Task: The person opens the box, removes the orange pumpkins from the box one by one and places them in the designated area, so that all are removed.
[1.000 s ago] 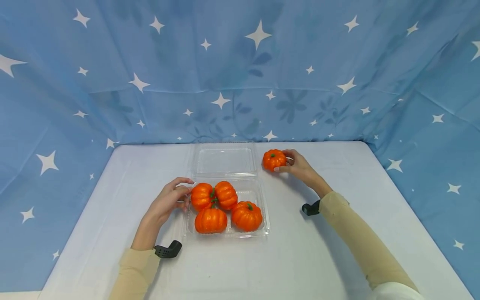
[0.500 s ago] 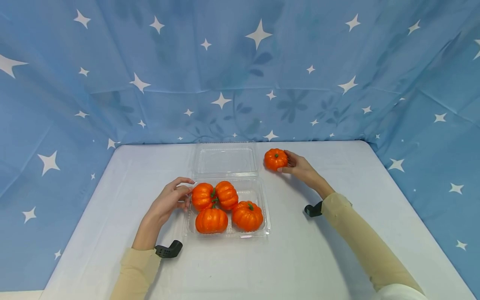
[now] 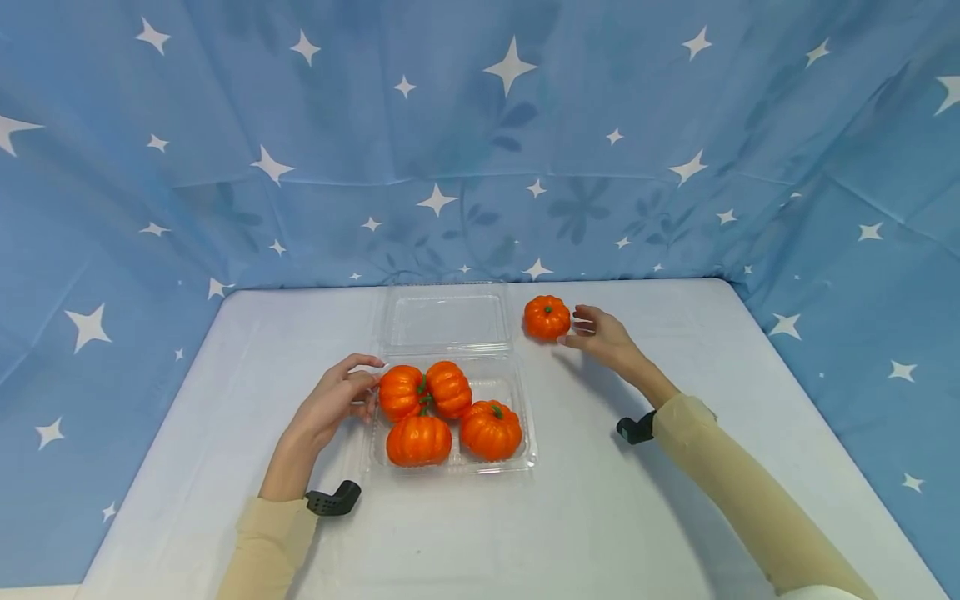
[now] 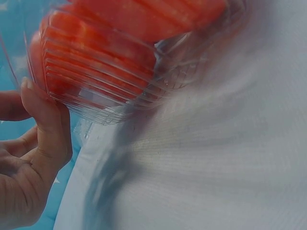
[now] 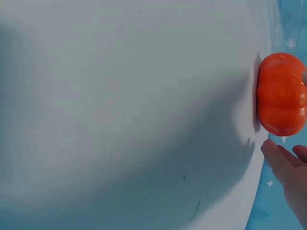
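In the head view, my left hand [image 3: 333, 400] is at the left side of an open clear plastic clamshell box [image 3: 528, 417]. Its loosely bent fingers touch the box's edge; the left wrist view has a fingertip [image 4: 26, 86] against the clear wall. Several orange toy pumpkins [image 3: 491, 431] with green stems sit inside the box. To the right of the raised lid, a separate pumpkin [image 3: 547, 317] stands on the table. Just beside it is my right hand [image 3: 606, 340], fingers spread and apart from the pumpkin, as the right wrist view confirms with a visible gap.
The box's transparent lid [image 3: 450, 321] lies folded back toward the far table edge. A white cloth covers the table [image 3: 585, 517]. Blue star-patterned curtains [image 3: 337, 125] hang behind and at both sides. Each wrist carries a small black camera [image 3: 335, 500].
My right hand has let go of the lone pumpkin and drawn back slightly to the right. That pumpkin remains beside the lid. My left hand stays at the box.
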The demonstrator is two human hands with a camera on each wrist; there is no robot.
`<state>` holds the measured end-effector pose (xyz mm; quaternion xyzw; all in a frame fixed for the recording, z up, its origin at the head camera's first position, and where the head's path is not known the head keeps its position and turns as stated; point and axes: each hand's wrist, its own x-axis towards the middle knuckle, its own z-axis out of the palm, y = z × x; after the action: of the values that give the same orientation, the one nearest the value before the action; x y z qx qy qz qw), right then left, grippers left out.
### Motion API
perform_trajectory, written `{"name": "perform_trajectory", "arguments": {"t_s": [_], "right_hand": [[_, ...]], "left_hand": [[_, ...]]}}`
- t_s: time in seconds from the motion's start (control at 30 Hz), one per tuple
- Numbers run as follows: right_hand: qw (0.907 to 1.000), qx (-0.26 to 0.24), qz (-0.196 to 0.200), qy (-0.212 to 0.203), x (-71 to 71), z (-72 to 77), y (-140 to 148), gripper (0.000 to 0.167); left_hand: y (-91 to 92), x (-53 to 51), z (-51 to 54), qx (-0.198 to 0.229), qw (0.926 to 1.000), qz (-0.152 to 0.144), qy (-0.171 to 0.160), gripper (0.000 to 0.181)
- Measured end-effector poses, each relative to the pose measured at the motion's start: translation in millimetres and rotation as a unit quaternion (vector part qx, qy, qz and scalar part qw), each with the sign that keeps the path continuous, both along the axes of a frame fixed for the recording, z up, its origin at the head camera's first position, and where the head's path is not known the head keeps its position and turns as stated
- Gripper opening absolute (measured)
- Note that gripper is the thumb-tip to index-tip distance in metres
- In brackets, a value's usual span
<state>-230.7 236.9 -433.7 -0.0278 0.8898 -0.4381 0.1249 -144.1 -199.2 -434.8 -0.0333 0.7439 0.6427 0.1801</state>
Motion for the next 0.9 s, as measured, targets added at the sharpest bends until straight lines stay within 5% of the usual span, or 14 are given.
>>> {"name": "perform_trajectory", "arguments": {"t_s": [0.57, 0.9], "right_hand": [[0.9917, 0.052, 0.037, 0.112, 56.5, 17.8, -22.1, 0.058], [0.9763, 0.045, 0.134, 0.164, 74.8, 31.9, -38.0, 0.058]], "left_hand": [[-0.3, -0.9, 0.6, 0.004, 1.0000, -0.002, 0.003, 0.040], [-1.0, -0.3, 1.1, 0.007, 1.0000, -0.001, -0.002, 0.039]]}}
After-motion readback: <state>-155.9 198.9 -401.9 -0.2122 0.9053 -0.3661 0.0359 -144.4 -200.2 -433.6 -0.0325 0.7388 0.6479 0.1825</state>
